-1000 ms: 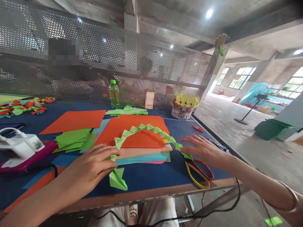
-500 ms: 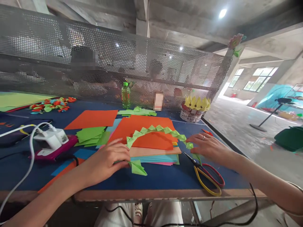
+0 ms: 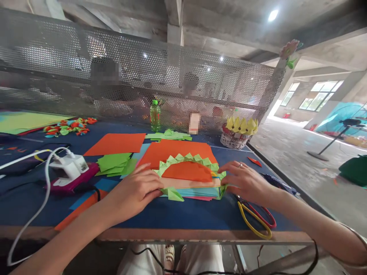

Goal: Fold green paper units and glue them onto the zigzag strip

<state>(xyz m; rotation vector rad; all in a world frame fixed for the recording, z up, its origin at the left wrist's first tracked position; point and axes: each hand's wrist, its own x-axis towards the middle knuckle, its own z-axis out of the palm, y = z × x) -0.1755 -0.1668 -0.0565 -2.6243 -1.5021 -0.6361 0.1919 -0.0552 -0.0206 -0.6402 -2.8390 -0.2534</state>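
Observation:
A light green folded-paper chain (image 3: 188,157) with a zigzag upper edge arches over the stacked coloured paper. My left hand (image 3: 140,187) pinches its left end, where a loose pointed green flap sticks out below the fingers. At the other end, my right hand (image 3: 243,181) has its fingers closed on the chain, and a green tail shows under them. Beneath the arch lie orange sheets (image 3: 189,173) on top of peach and blue ones. Scissors (image 3: 255,219) with one yellow and one red handle lie just below my right hand, their blades mostly hidden by it.
A purple power strip (image 3: 71,181) with white chargers and cables sits at left. Green paper pieces (image 3: 114,163) lie beside it. Farther back stand a green bottle (image 3: 155,116) and a basket (image 3: 235,139) with a yellow paper crown, before a perforated metal screen (image 3: 137,68).
My right hand has moved left, toward my left hand, so the arch is narrower. It now covers the scissor blades. The view has shifted slightly.

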